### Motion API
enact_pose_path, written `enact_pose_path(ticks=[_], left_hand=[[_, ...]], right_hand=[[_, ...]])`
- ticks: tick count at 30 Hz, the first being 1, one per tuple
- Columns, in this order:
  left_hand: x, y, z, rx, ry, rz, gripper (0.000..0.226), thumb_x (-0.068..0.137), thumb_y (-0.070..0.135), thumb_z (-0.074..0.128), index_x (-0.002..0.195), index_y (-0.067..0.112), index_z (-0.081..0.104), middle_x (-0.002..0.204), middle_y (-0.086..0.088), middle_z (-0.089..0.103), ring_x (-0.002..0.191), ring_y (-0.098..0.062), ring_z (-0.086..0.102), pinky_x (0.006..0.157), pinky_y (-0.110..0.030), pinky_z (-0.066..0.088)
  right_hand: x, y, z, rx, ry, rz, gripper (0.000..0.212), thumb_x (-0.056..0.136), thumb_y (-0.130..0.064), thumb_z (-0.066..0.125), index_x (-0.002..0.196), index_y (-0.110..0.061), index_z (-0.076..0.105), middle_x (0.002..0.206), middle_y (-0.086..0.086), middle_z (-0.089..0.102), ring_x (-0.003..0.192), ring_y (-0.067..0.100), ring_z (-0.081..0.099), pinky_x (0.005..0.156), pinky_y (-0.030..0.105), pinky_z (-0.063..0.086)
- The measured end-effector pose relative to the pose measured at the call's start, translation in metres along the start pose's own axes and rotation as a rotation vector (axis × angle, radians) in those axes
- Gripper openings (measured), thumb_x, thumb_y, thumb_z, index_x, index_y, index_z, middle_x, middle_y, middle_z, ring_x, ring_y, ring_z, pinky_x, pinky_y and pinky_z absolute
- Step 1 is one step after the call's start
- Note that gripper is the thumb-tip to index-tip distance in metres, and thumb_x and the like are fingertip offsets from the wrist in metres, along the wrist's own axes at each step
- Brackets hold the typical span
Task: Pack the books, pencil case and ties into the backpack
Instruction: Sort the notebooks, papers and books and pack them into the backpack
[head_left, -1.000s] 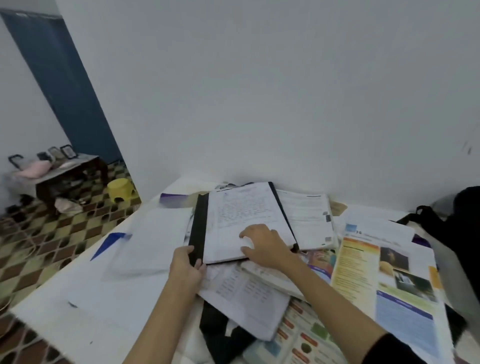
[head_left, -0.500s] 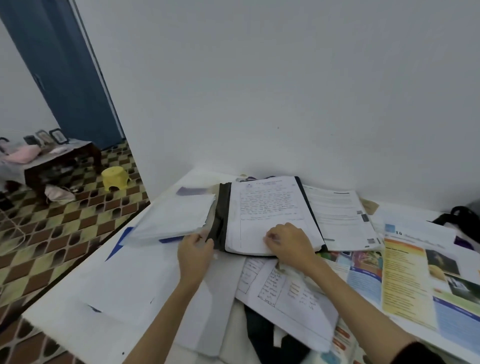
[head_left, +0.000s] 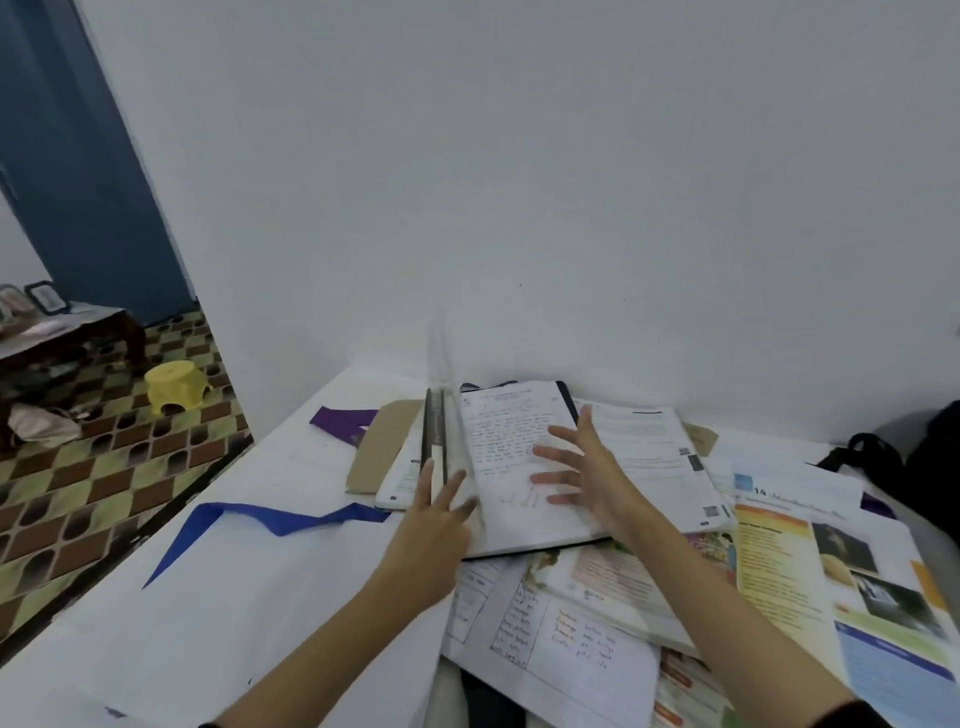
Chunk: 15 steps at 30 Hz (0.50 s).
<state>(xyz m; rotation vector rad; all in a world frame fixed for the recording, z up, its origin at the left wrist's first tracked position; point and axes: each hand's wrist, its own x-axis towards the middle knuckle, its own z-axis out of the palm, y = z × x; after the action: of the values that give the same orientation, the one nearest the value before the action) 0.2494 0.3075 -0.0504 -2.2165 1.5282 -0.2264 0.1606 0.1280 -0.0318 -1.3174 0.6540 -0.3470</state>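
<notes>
My left hand (head_left: 434, 512), fingers spread, is touching black notebook (head_left: 511, 462) spine; my right hand (head_left: 587, 475), open, is hovering over its handwritten page. Blue tie (head_left: 270, 519) is lying nearby on table (head_left: 218, 623).

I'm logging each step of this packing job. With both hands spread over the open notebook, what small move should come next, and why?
Probably swing the raised cover over and shut the handwritten notebook. It lies open on the pile, the left hand touches that upright cover, and the right hand is spread open over the page. A closed book packs more easily.

matt paper notebook (head_left: 511, 457), glossy textbook (head_left: 852, 582), brown cardboard sheet (head_left: 376, 447).
</notes>
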Motion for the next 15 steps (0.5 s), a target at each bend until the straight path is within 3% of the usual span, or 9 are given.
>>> enact_pose_path(ticks=[2,5,7,10,12,15], left_hand=[[0.005,-0.008,-0.002,-0.088,-0.100,0.033,0.034,0.087,0.011,0.050,0.119,0.007,0.061,0.156,-0.001,0.022,0.146,-0.029,-0.001,0.114,-0.056,-0.010],[0.011,-0.028,0.009,-0.562,-0.120,0.003,0.024,0.083,0.012,0.051,0.099,0.006,0.068,0.153,0.009,0.029,0.138,-0.023,0.030,0.114,-0.041,0.024],[0.016,-0.041,0.022,-0.978,-0.010,-0.150,0.024,0.084,0.010,0.056,0.104,0.011,0.069,0.147,0.005,0.038,0.119,-0.018,0.048,0.099,-0.028,0.040],[0.025,-0.046,0.033,-1.261,0.192,-0.488,0.038,0.089,0.019,0.062,0.125,0.016,0.052,0.135,-0.006,0.046,0.111,-0.016,0.049,0.091,-0.027,0.043],[0.034,-0.046,0.034,-1.455,0.177,-0.642,0.050,0.088,0.026,0.064,0.131,0.010,0.044,0.125,-0.009,0.052,0.107,-0.020,0.052,0.087,-0.030,0.045],[0.046,-0.052,0.035,-1.723,0.084,-0.762,0.058,0.086,0.023,0.068,0.133,0.003,0.040,0.121,-0.015,0.057,0.103,-0.024,0.057,0.081,-0.031,0.048]], right_hand=[[0.003,-0.004,-0.008,0.237,-0.070,0.053,0.072,0.084,-0.074,0.024,0.118,-0.019,0.055,0.108,0.008,0.068,0.091,0.031,0.068,0.083,0.048,0.051],[0.010,-0.006,-0.024,0.433,-0.075,0.153,0.067,0.084,-0.070,0.042,0.117,-0.015,0.060,0.107,0.012,0.069,0.099,0.031,0.064,0.086,0.046,0.049],[0.014,-0.002,-0.033,0.272,0.041,0.199,0.058,0.081,-0.053,0.063,0.119,-0.011,0.059,0.109,0.012,0.067,0.101,0.028,0.062,0.081,0.039,0.049],[0.018,0.008,-0.042,-0.153,0.233,0.144,0.033,0.085,-0.021,0.069,0.109,0.001,0.063,0.099,0.017,0.067,0.078,0.023,0.060,0.066,0.028,0.047],[0.019,0.012,-0.044,-0.442,0.322,0.048,0.020,0.086,-0.018,0.066,0.096,-0.001,0.066,0.089,0.011,0.065,0.069,0.016,0.053,0.058,0.025,0.040],[0.021,0.013,-0.041,-0.704,0.391,-0.039,0.022,0.085,-0.022,0.063,0.097,-0.003,0.062,0.096,0.010,0.065,0.078,0.017,0.053,0.069,0.031,0.043]])
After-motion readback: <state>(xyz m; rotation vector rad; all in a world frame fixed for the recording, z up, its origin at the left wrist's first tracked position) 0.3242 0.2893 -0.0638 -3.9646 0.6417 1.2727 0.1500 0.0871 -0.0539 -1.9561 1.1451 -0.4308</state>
